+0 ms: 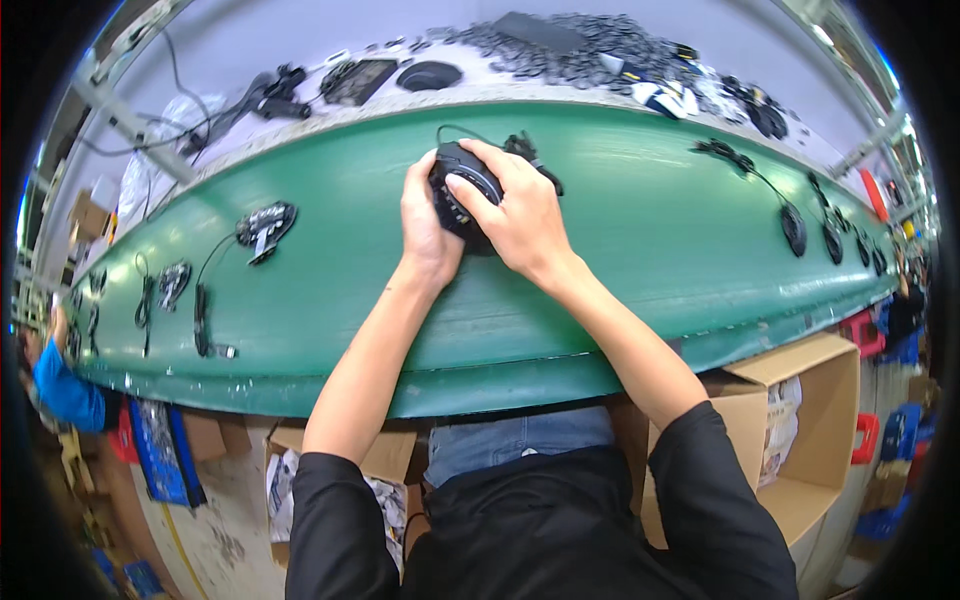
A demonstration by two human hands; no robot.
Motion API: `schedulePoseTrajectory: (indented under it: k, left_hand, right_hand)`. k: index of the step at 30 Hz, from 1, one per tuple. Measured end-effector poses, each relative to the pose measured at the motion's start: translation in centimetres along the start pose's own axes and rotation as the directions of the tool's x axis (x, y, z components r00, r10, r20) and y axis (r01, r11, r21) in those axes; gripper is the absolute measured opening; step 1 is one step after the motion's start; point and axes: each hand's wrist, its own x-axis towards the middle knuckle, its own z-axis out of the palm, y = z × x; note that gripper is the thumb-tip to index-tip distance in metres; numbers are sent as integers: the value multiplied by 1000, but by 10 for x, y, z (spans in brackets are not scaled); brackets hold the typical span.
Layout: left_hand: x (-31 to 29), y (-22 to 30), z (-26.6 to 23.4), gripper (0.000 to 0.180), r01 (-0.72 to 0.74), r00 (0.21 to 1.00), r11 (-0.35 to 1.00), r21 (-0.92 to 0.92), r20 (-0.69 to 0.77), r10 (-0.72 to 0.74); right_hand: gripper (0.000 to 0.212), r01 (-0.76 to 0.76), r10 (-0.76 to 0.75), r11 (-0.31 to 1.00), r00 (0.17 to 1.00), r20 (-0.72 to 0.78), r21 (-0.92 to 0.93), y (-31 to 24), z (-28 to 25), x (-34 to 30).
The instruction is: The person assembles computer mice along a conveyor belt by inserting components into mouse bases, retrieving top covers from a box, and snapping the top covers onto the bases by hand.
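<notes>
Green conveyor belt [640,230] curves across the middle of the frame, with a pale tabletop [250,50] behind it along the upper edge. At centre, both hands work on one black computer mouse [462,190] resting on the belt. The left hand [428,225] cups the mouse's left side, its grip wrapped against the shell. The right hand [520,215] lies over the top and right side, fingers pressed down on the mouse's back, so the mouse is clasped between the two hands. Its thin cable [450,130] loops just above.

More black mice ride the belt: four of them [793,228] in a row at the right, with cords trailing, and several bundled parts at the left, the nearest a silvery-black piece [265,225].

On the tabletop at the upper centre sit one dark mouse [428,75], a flat black panel [358,80] and a heap of small dark parts [580,55].

Below the belt, one open brown cardboard box [800,420] stands at the lower right, another [380,460] at lower centre-left holding white wrappers. A blue crate [160,450] sits at lower left, beside another person's blue sleeve [65,390].
</notes>
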Motion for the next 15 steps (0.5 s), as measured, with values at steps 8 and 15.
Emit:
schedulePoseTrajectory:
  k: [8, 15]
  left_hand:
    - [-17, -1, 20, 26, -157, 982, 985, 78, -93, 164]
    - [-8, 1, 14, 29, -106, 994, 994, 24, 27, 105]
  right_hand:
    - [62, 111, -111, 993, 994, 14, -48, 0, 14, -16]
    - [79, 168, -159, 978, 984, 76, -124, 4, 5, -16]
